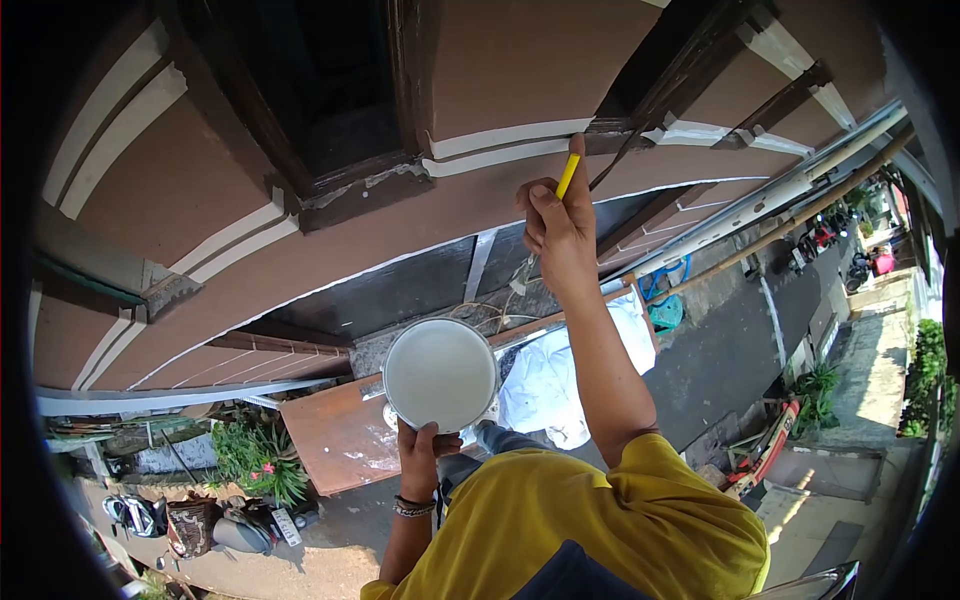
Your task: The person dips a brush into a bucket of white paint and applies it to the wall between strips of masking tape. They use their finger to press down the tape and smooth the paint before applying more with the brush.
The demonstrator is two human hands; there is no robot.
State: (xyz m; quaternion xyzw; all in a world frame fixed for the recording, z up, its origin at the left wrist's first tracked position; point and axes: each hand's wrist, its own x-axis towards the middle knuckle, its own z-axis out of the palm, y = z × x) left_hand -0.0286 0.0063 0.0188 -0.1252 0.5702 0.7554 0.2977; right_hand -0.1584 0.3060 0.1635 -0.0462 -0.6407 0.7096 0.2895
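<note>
The right hand point(562, 228) is closed around a slender yellow stick-like handle point(568, 176), its index finger stretched along it toward the wall. The fingertip is at the right end of a pair of long white strips point(505, 146) on the brown painted wall point(400, 235); the picture does not settle whether it touches them. Just below the fist a pale, brush-like tip point(521, 274) shows, though whether it belongs to the yellow handle cannot be told.

The left hand point(424, 446) grips a round white pail point(440, 375) at its near side, thumb against the outside and the other fingers partly hidden beneath. The pail is upright, its mouth facing the camera; the inside looks whitish, but what it contains cannot be told. In view it overlaps the wall-side edge of a brown wooden board point(335, 440) marked with white splashes. A crumpled white sheet point(548, 375) lies to the right of the pail, toward the board's right end.

More white strips run in pairs along the wall to both sides, near dark brown wooden frames point(408, 90). The person wears a yellow shirt point(560, 510) and a patterned band point(412, 507) on the left wrist. Beyond the board's left end grows a green plant with pink flowers point(262, 455), and a teal coiled hose point(665, 313) lies past its right end.
</note>
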